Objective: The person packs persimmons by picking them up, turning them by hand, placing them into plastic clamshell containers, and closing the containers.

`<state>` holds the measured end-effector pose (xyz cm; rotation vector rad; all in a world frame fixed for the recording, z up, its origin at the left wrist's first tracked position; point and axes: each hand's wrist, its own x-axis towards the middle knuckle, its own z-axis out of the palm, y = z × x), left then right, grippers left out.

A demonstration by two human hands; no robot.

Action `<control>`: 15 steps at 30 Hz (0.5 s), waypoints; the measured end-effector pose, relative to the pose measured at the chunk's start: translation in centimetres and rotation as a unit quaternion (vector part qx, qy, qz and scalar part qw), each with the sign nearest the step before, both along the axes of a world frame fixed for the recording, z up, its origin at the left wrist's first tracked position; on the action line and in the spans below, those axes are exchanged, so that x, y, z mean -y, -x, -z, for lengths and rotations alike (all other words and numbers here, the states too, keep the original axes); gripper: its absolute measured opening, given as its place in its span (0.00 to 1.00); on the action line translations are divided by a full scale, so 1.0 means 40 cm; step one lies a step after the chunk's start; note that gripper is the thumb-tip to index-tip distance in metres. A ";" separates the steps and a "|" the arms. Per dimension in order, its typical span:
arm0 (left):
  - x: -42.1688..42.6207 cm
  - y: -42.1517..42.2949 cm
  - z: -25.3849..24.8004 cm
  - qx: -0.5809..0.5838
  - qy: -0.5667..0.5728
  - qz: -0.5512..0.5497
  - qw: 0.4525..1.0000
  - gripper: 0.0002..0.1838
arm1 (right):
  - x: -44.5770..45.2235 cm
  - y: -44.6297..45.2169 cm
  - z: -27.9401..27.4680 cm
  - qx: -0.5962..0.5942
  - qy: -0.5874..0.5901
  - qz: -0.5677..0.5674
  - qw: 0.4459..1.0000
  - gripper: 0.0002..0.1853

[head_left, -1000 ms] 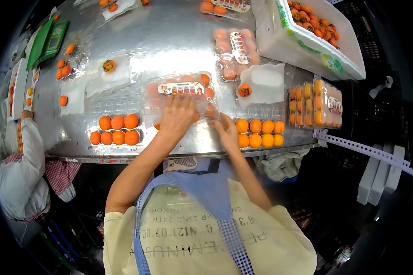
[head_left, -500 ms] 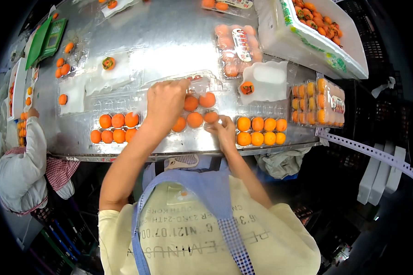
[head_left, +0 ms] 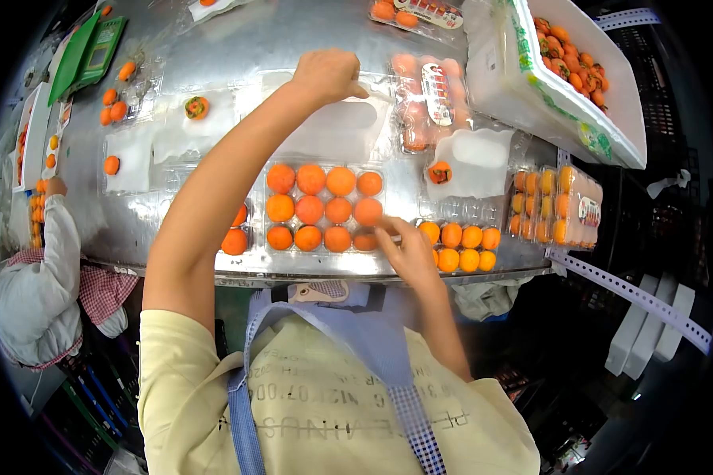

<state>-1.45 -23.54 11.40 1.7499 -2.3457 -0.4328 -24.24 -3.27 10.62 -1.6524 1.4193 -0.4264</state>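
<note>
A clear plastic fruit box (head_left: 264,207) lies open in front of me, with rows of orange persimmons (head_left: 310,209) filling its cups. Behind the fruit spreads its lid side, covered by a white pad (head_left: 333,134). My left hand (head_left: 329,75) is closed at the far edge of this pad; what its fingertips pinch is hidden. At the near right corner, my right hand (head_left: 408,249) grips the box edge with thumb and fingers, beside the corner persimmon (head_left: 364,240). Another filled tray (head_left: 459,247) sits right of that hand. My left forearm partly hides more persimmons (head_left: 234,241).
A white foam crate (head_left: 503,63) of persimmons stands at the back right. Closed fruit packs (head_left: 429,99) and a stack of packs (head_left: 562,206) lie nearby. Left are loose persimmons, a green scale (head_left: 95,51) and another person's sleeve (head_left: 55,229). The metal table's front edge (head_left: 309,281) is close.
My left hand has moved from above the fruit to the far side. The white pad and all the box's rows now show. My right hand stays at the near right corner; the view has shifted slightly.
</note>
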 end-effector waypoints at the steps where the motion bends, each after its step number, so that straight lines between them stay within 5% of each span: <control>1: 0.013 -0.002 0.024 0.019 0.031 0.000 0.999 0.21 | 0.032 -0.024 -0.003 0.038 0.037 0.007 0.999 0.12; 4: 0.043 -0.011 0.080 0.058 0.094 0.002 0.994 0.26 | 0.149 -0.097 0.050 0.059 0.235 -0.071 0.968 0.12; 7: 0.041 -0.032 0.122 0.029 0.123 0.005 0.992 0.31 | 0.261 -0.175 0.119 0.056 0.313 -0.120 0.940 0.14; 13: -0.046 -0.112 0.113 -0.148 0.338 -0.112 0.923 0.22 | 0.365 -0.206 0.225 -0.147 0.306 -0.121 0.933 0.19; 15: -0.120 -0.140 0.146 -0.190 0.255 -0.139 0.938 0.17 | 0.379 -0.193 0.217 -0.152 0.294 -0.127 0.935 0.20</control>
